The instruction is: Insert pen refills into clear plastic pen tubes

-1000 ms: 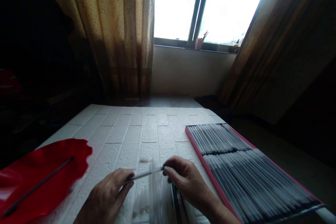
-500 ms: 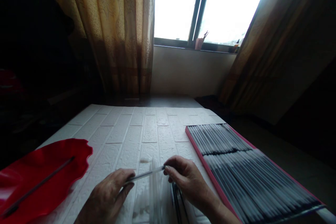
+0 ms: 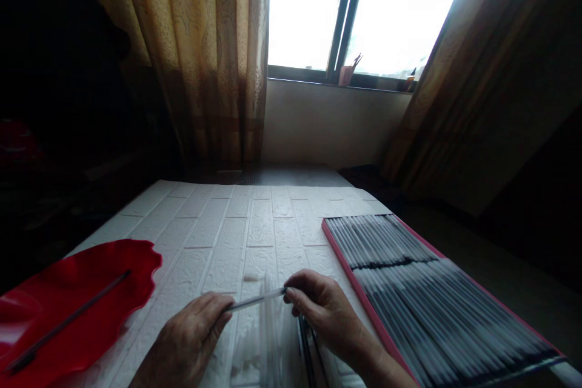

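A slender rod (image 3: 254, 301) is held over the near middle of the white tabletop (image 3: 204, 233), its long axis running left to right, the right end tilted higher or farther; which cannot be told. Its left end is pinched between the left hand's (image 3: 188, 330) thumb and fingers, its dark right end between the right hand's (image 3: 325, 309) thumb and forefinger. Similar rods are packed in a red-edged tray (image 3: 364, 298) at right.
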